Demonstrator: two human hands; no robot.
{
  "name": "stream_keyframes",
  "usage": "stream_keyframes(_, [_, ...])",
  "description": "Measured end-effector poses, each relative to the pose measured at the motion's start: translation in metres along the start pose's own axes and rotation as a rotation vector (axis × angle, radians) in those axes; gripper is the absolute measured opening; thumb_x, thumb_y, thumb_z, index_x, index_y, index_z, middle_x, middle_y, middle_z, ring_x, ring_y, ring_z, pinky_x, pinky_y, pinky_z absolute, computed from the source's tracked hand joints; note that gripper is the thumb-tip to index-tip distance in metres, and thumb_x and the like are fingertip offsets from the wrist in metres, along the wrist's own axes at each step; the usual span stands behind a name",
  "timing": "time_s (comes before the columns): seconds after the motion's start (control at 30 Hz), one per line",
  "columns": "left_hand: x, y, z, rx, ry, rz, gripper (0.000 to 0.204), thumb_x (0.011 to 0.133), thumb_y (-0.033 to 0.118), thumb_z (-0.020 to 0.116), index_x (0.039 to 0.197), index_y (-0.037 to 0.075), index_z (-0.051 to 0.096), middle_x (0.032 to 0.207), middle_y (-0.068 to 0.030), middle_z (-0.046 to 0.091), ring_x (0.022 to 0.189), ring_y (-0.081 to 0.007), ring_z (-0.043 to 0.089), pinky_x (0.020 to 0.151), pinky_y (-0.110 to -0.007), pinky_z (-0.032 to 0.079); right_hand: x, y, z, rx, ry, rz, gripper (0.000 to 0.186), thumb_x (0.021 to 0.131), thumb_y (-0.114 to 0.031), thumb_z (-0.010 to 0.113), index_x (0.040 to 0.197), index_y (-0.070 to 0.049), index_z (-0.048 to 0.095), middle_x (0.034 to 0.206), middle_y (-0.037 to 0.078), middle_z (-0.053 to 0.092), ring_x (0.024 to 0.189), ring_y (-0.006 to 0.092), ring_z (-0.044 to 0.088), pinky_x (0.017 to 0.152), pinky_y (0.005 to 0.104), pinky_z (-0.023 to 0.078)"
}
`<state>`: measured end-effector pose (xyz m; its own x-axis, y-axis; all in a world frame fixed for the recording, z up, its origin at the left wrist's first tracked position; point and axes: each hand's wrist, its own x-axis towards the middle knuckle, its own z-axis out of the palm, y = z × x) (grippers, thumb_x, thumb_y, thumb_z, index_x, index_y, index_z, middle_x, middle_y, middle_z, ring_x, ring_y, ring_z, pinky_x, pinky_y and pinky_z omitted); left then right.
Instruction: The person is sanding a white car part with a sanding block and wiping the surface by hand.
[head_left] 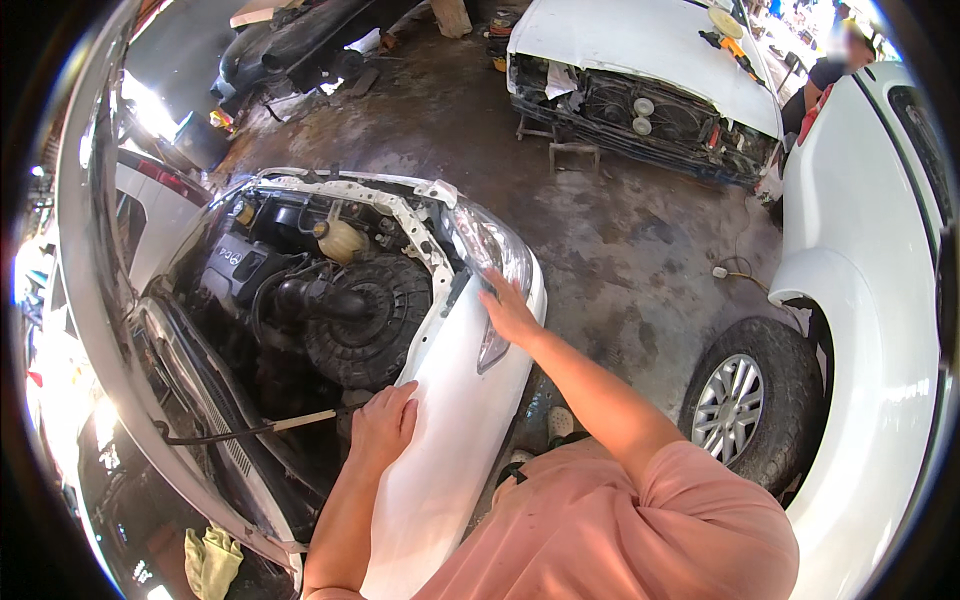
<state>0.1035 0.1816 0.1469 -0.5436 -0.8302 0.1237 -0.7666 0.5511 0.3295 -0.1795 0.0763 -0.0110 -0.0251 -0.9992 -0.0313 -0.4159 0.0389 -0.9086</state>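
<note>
My right hand (510, 312) lies with its fingers stretched over the clear headlight (497, 245) at the front corner of a white car. Nothing is held in it. Along the inner edge of the same car's white fender (440, 430) rests my left hand (383, 425), fingers extended and partly turned from view. Beside that hand ends a thin rod (300, 420) with a pale middle part, running across the engine bay. Below the raised hood (85, 230) show a round black ribbed housing (365, 335), a dark engine cover (240, 268) and a yellowish fluid reservoir (342, 241).
To the right stands another white vehicle (850, 220), its wheel (728, 408) close to my right arm. A white car (630, 40) with an exposed front is ahead, and a person (825, 75) is at the far right. Yellowish gloves (212, 562) lie at lower left.
</note>
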Motion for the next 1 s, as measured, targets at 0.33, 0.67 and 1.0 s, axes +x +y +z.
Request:
stream_keyframes(0.33, [0.0,0.001,0.001,-0.017,0.018,0.014,0.023,0.095,0.015,0.064,0.117,0.009,0.065,0.094,-0.0101,0.069,0.086,-0.0315,0.069,0.066,-0.045,0.056,0.004,0.006,0.018,-0.208,0.017,-0.078,0.069,0.108,-0.045,0.034,0.155,0.006,0.034,0.165,0.024,0.027,0.157,0.0334,0.019,0.128,0.0485,0.01])
stream_keyframes(0.67, [-0.008,-0.004,-0.002,0.013,-0.006,-0.035,0.023,0.095,0.016,0.064,0.118,0.01,0.066,0.096,-0.0092,0.069,0.091,-0.0303,0.07,0.069,-0.046,0.056,-0.042,-0.031,0.042,-0.354,-0.019,-0.149,0.072,0.108,-0.045,0.036,0.156,0.008,0.03,0.166,0.026,0.024,0.156,0.037,0.018,0.127,0.0506,0.014])
stream_keyframes(1.0, [-0.008,-0.002,-0.001,-0.011,0.01,-0.03,0.022,0.095,0.014,0.064,0.117,0.009,0.066,0.094,-0.01,0.068,0.087,-0.0319,0.069,0.069,-0.046,0.055,-0.059,-0.054,0.045,-0.345,-0.086,-0.207,0.068,0.108,-0.038,0.041,0.156,0.008,0.029,0.166,0.025,0.025,0.158,0.036,0.015,0.128,0.0455,0.012])
